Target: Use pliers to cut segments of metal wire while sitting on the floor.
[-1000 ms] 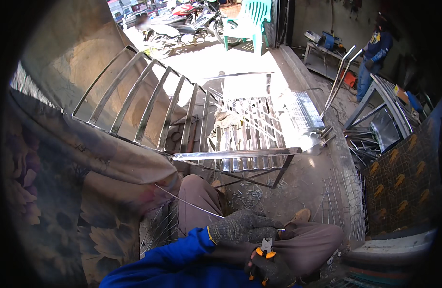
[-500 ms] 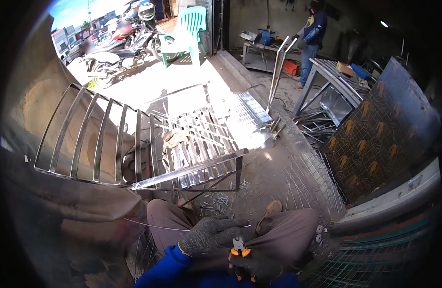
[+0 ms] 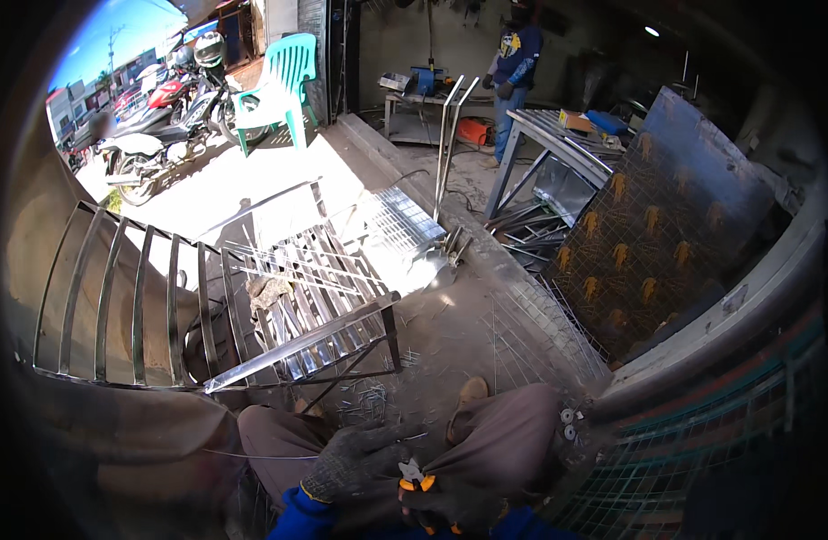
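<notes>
My left hand, in a grey knitted glove, is closed on a thin metal rod. The rod runs out to the left past my knee, and a short bright end shows beyond the fingertips. Low in the middle, my right hand in a dark glove grips cutting pliers with orange and black handles. Their jaws point up, just right of the left hand and apart from the rod. Shadow hides much of the right hand's fingers.
Before me stands a slatted metal bench frame with rods and a cloth on it. Cut rod pieces litter the floor. A patterned sheet and wire mesh stand right. Further off are a person, a worktable and a green chair.
The whole scene has shifted left and slightly down in the picture as my head turned. The left hand's fingers look a little straighter; both hands keep their holds.
</notes>
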Demonstrator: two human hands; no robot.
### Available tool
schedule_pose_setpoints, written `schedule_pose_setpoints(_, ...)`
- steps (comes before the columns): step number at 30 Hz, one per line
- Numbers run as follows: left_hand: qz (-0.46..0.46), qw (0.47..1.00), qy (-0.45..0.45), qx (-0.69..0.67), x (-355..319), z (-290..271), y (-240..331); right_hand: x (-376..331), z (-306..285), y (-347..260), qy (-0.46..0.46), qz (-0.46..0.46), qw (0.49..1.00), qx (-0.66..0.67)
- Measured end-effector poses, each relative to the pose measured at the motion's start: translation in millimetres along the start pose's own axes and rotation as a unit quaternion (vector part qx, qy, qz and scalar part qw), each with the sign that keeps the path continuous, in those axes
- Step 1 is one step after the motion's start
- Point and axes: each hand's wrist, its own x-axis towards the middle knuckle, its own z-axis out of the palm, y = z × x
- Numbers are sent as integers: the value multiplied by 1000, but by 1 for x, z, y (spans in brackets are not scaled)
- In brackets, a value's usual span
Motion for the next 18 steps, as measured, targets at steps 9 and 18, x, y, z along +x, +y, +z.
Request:
schedule_pose_setpoints(9, 18, 1000, -17, 10, 1, -7, 2, 11, 3, 7, 20, 34, 999, 14)
schedule_pose_setpoints(18, 45, 999, 9, 18, -10, 2, -21, 19, 7, 2, 52, 145, 981, -115)
